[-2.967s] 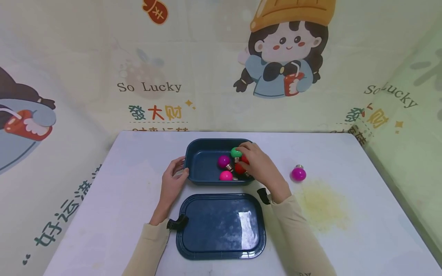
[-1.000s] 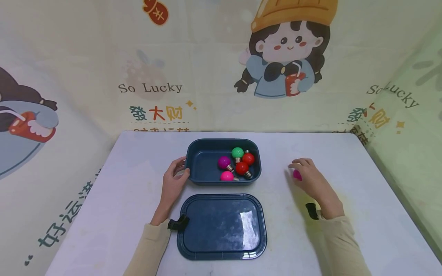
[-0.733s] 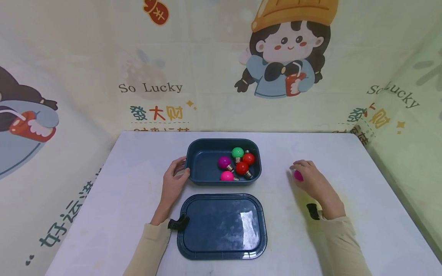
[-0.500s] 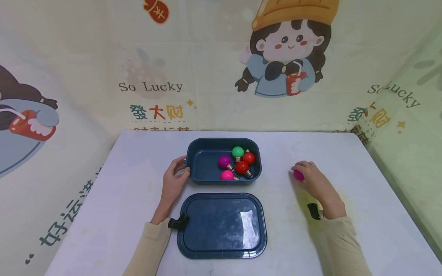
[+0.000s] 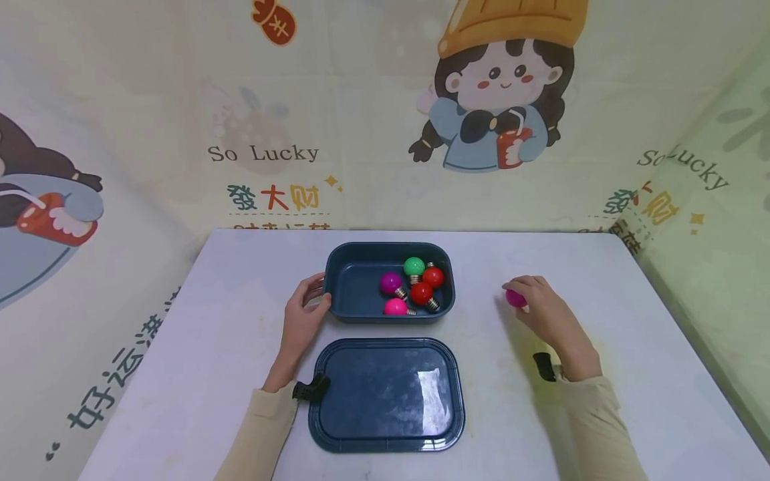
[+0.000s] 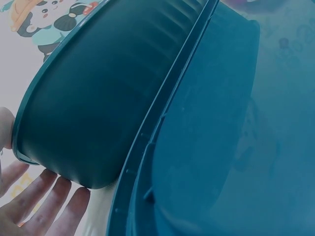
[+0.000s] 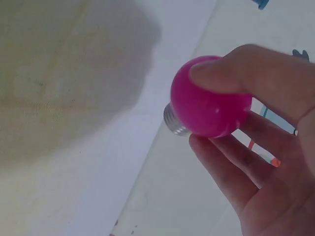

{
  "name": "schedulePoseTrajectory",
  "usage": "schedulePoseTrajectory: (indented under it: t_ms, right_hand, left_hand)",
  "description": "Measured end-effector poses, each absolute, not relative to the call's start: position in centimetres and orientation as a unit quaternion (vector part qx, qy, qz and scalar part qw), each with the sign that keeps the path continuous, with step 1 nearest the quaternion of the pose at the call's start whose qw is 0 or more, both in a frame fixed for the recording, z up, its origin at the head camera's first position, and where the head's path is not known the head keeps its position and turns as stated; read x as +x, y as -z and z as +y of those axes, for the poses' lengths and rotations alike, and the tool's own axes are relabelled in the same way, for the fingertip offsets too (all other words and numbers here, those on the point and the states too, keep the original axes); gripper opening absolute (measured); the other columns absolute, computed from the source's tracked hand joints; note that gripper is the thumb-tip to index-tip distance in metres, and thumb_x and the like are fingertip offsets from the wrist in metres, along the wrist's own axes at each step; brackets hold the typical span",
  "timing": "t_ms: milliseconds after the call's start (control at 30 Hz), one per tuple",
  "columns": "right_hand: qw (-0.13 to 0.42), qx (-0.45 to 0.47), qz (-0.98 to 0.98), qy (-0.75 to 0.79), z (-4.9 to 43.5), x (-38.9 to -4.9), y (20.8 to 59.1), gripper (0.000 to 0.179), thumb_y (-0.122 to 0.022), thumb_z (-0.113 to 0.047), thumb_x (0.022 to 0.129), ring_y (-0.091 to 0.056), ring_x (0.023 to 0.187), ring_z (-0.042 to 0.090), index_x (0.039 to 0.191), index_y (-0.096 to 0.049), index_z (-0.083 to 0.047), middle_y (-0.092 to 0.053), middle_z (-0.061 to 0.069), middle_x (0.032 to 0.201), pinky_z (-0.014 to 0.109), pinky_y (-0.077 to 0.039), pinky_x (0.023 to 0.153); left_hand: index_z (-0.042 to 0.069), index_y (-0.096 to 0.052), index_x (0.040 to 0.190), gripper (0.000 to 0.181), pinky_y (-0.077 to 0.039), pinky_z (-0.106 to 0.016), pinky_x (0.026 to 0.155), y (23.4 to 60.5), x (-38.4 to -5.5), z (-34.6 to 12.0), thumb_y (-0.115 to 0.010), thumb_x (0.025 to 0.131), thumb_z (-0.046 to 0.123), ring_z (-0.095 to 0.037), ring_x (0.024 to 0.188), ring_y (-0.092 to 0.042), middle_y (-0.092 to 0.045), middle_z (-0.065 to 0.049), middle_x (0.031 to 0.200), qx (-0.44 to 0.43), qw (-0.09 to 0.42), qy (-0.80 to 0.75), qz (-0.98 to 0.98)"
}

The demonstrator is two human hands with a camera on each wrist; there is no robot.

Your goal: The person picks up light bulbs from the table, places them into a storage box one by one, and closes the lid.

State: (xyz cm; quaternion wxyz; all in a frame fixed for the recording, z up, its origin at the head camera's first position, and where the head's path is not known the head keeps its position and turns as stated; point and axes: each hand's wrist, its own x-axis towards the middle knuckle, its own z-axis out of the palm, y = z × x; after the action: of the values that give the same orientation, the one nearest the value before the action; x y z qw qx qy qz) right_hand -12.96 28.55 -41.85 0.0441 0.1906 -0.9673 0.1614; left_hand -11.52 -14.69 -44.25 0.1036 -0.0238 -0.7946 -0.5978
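My right hand (image 5: pixel 545 312) pinches a magenta light bulb (image 7: pixel 211 110) between thumb and fingers, to the right of the box. Its metal screw base points away from the palm in the right wrist view. My left hand (image 5: pixel 305 321) grips the left end of a dark blue plastic box (image 5: pixel 355 315), thumb at the near corner and fingers along the end wall. Inside the box, toward its right side, lie a purple bulb (image 5: pixel 390 282), a pink bulb (image 5: pixel 395 306), a green bulb (image 5: pixel 414 266) and two red bulbs (image 5: pixel 422 292).
A dark blue lid (image 5: pixel 385 394) lies flat on the white table (image 5: pixel 650 374) in front of the box, under the left wrist's strap. A yellowish stain (image 5: pixel 592 354) marks the table by the right forearm. A printed cloth (image 5: pixel 373 120) hangs behind.
My right hand has left the box, moved right and taken hold of the magenta bulb that lay on the table. Its screw base has turned toward the palm side. The left hand stays on the box.
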Motion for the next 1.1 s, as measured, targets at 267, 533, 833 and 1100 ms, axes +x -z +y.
schedulePoseTrajectory:
  t_ms: [267, 533, 833, 1100]
  right_hand:
    - [0.042, 0.178, -0.971, -0.152, 26.8, -13.4, 41.2, 0.044, -0.081, -0.003, 0.079, -0.053, 0.112, 0.039, 0.121, -0.068, 0.002, -0.064, 0.023, 0.117, 0.051, -0.054, 0.088]
    - [0.075, 0.195, -0.963, -0.169, 24.8, -14.1, 40.6, 0.041, -0.082, -0.013, 0.081, -0.057, 0.102, 0.034, 0.119, -0.071, -0.002, -0.065, 0.018, 0.108, 0.046, -0.056, 0.082]
    - [0.076, 0.176, -0.967, -0.169, 22.4, -14.3, 39.4, 0.045, -0.082, -0.021, 0.082, -0.061, 0.098, 0.031, 0.122, -0.07, -0.004, -0.065, 0.016, 0.108, 0.044, -0.057, 0.079]
    - [0.076, 0.179, -0.966, -0.168, 20.3, -14.6, 38.7, 0.048, -0.082, -0.028, 0.083, -0.062, 0.096, 0.028, 0.123, -0.07, -0.006, -0.066, 0.014, 0.108, 0.042, -0.058, 0.077]
  left_hand:
    - [-0.001, -0.054, 0.138, 0.044, -0.05, -0.018, 0.083, 44.2, -11.5, -14.7, -0.062, 0.096, 0.006, -0.037, 0.119, -0.06, -0.059, -0.024, 0.131, -0.022, 0.098, 0.597, -0.796]
    - [-0.002, -0.054, 0.138, 0.044, -0.049, -0.016, 0.082, 44.1, -11.4, -14.7, -0.062, 0.095, 0.005, -0.038, 0.119, -0.059, -0.059, -0.025, 0.131, -0.023, 0.103, 0.595, -0.797]
    - [-0.001, -0.055, 0.137, 0.044, -0.048, -0.014, 0.082, 44.4, -11.5, -14.7, -0.063, 0.095, 0.007, -0.037, 0.119, -0.06, -0.06, -0.024, 0.13, -0.023, 0.104, 0.596, -0.796]
    - [-0.002, -0.055, 0.137, 0.044, -0.049, -0.015, 0.082, 44.4, -11.6, -14.7, -0.063, 0.095, 0.005, -0.039, 0.119, -0.06, -0.06, -0.025, 0.131, -0.026, 0.107, 0.598, -0.794]
